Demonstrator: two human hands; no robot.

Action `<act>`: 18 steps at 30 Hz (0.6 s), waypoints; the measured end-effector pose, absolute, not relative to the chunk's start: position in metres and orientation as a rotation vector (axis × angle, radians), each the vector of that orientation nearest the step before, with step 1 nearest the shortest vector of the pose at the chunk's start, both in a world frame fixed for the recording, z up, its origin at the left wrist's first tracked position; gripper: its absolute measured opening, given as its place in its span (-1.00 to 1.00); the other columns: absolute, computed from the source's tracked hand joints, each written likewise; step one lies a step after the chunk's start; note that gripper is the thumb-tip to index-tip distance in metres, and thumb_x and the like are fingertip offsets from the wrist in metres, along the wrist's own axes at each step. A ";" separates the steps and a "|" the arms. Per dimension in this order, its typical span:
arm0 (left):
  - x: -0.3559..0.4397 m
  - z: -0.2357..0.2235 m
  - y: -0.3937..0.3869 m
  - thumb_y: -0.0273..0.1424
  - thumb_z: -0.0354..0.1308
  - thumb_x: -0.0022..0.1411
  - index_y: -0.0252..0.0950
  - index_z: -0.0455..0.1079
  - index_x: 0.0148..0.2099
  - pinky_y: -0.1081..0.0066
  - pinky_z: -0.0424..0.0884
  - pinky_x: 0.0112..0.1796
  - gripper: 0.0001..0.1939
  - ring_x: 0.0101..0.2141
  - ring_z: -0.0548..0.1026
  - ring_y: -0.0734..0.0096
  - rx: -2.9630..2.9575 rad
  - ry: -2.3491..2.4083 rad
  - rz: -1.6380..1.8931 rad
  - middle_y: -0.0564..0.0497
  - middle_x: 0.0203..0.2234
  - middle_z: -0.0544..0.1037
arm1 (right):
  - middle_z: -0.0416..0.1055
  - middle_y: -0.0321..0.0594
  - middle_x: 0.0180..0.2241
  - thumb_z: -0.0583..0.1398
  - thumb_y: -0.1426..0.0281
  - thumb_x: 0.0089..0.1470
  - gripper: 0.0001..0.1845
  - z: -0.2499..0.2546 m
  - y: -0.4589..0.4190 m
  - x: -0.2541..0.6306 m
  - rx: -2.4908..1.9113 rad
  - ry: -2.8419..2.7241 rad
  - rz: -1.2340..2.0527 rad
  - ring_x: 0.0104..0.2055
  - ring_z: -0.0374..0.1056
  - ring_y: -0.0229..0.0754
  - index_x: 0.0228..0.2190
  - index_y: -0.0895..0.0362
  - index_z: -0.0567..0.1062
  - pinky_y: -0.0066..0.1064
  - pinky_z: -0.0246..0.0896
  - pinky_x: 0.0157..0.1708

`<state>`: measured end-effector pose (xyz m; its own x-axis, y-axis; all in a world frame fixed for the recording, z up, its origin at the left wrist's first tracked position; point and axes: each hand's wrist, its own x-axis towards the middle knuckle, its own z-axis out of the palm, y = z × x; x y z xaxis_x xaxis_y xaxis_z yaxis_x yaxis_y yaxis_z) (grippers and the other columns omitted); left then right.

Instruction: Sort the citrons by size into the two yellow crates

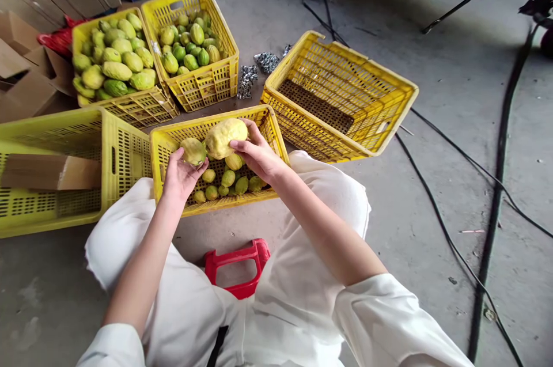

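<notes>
My right hand (256, 152) grips a large yellow fruit (225, 136) above the nearest yellow crate (276, 142). My left hand (179, 174) is closed on a smaller yellow-green fruit (192, 151) just to the left of it. Both hands hover over the crate, where several small green and yellow fruits (228, 181) lie on the bottom. I sit on a red stool (237, 266), with white trousers and white sleeves in view.
Two yellow crates (142, 106) (203, 82) full of green-yellow fruit stand at the back left. A crate without fruit (341, 99) sits tilted on the right. Another crate (56, 171) on the left holds a cardboard piece. Black cables (496, 182) cross the concrete floor at right; cardboard boxes sit far left.
</notes>
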<state>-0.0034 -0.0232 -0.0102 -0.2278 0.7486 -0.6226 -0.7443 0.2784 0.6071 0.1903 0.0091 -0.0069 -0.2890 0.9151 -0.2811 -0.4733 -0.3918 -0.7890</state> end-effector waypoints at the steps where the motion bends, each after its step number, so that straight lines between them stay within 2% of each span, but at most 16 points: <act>1: -0.003 -0.009 -0.023 -0.41 0.31 0.25 -0.21 0.51 -0.13 0.36 0.65 -0.24 -0.88 -0.23 0.63 0.26 0.008 1.161 1.381 -0.05 -0.24 0.67 | 0.50 -0.40 -0.18 0.56 0.22 -0.32 -0.28 -0.008 0.009 0.190 -0.927 -0.725 1.829 0.01 0.47 -0.12 -0.12 -0.08 0.38 -0.23 0.43 0.20; 4: -0.002 -0.006 -0.023 -0.50 0.27 0.27 -0.23 0.50 -0.13 0.48 0.62 -0.27 -0.88 -0.31 0.62 0.38 -0.031 1.150 1.357 -0.03 -0.29 0.65 | 0.48 -0.36 -0.18 0.58 0.16 -0.35 -0.28 -0.014 0.010 0.188 -0.987 -0.693 1.819 0.02 0.46 -0.08 -0.19 -0.05 0.36 -0.20 0.45 0.17; 7: -0.003 -0.003 -0.021 -0.55 0.26 0.30 -0.23 0.48 -0.14 0.56 0.60 -0.30 -0.87 -0.37 0.60 0.47 -0.063 1.147 1.347 -0.01 -0.33 0.64 | 0.48 -0.33 -0.12 0.58 0.11 -0.33 -0.27 -0.016 0.012 0.188 -0.997 -0.662 1.800 0.09 0.45 -0.04 -0.17 -0.05 0.37 -0.16 0.46 0.18; 10: -0.005 -0.004 -0.021 -0.48 0.25 0.29 -0.22 0.47 -0.16 0.43 0.67 -0.28 -0.91 -0.32 0.64 0.35 -0.039 1.179 1.350 -0.05 -0.32 0.66 | 0.51 -0.33 -0.08 0.56 0.09 -0.28 -0.28 -0.012 0.012 0.190 -0.944 -0.692 1.795 0.14 0.43 -0.01 -0.11 -0.08 0.41 -0.15 0.46 0.18; 13: -0.008 -0.010 -0.022 -0.46 0.23 0.21 -0.22 0.47 -0.18 0.30 0.71 -0.22 -0.88 -0.29 0.67 0.24 0.046 1.190 1.346 -0.06 -0.32 0.67 | 0.53 -0.30 -0.13 0.54 0.05 -0.26 -0.34 -0.006 0.012 0.192 -0.918 -0.727 1.830 0.10 0.45 0.00 -0.15 -0.04 0.46 -0.19 0.45 0.16; 18: -0.018 -0.026 -0.024 -0.46 0.39 0.05 -0.24 0.49 -0.16 0.28 0.69 -0.12 -0.72 -0.14 0.72 0.12 0.298 1.207 1.324 -0.09 -0.23 0.71 | 0.51 -0.35 -0.23 0.59 0.11 -0.35 -0.34 -0.005 0.011 0.191 -0.967 -0.664 1.830 -0.04 0.45 -0.09 -0.27 -0.02 0.40 -0.28 0.46 0.05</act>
